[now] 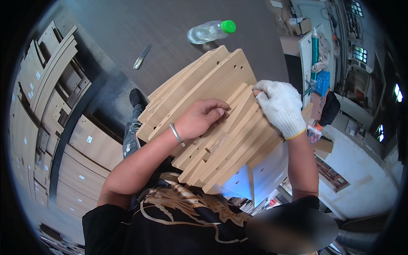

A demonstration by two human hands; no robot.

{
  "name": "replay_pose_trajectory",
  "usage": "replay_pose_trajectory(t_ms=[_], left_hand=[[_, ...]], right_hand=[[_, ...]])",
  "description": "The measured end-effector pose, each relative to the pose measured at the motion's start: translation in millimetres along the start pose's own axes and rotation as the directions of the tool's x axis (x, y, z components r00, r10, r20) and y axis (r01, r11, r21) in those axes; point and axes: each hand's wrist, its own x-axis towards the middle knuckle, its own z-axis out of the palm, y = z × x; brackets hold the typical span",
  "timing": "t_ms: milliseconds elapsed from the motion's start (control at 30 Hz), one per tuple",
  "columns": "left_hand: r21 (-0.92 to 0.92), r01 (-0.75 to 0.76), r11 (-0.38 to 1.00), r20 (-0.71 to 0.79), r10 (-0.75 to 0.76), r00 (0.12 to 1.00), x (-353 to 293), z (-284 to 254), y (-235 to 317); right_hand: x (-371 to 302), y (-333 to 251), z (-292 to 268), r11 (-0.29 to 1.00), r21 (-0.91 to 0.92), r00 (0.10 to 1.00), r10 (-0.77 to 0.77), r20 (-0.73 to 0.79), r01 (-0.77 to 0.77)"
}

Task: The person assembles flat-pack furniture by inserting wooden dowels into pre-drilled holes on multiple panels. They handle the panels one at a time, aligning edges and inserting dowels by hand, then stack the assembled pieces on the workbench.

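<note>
A stack of light wooden boards (238, 72) stands on edge in front of me, several with drilled holes and cut notches. My bare left hand (200, 118), with a metal bracelet at its wrist, has fingers and thumb curled together at the top edge of a slanted wooden board (239, 111) in the middle of the stack. My right hand (280, 104), in a white knit glove, is closed at the far right end of that board, its bare thumb tip showing. The undersides of both hands are hidden.
A clear bottle with a green cap (212, 32) lies on the dark table (170, 25), left of it a knife (141, 57). Stacked wooden panels (91, 138) fill the left side. At right are a cluttered bench (304, 55) and a blue bag (323, 81).
</note>
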Motion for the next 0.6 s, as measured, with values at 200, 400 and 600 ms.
replay_pose_trajectory(t_ms=[200, 400, 600], left_hand=[[0.017, -0.003, 1.000, 0.022, 0.002, 1.000, -1, -2, 2], [-0.006, 0.007, 1.000, 0.038, -0.007, 0.999, -2, -2, -1], [0.005, 0.018, 1.000, 0.025, -0.018, 1.000, -3, 0, 3]], right_hand=[[1, 0, 4, 1.000, -0.027, 1.000, -0.002, 0.007, 0.002], [1, -1, 5, 0.999, -0.036, 0.999, 0.032, 0.017, -0.031], [2, 3, 13, 1.000, -0.001, 0.999, -0.006, -0.042, 0.006]])
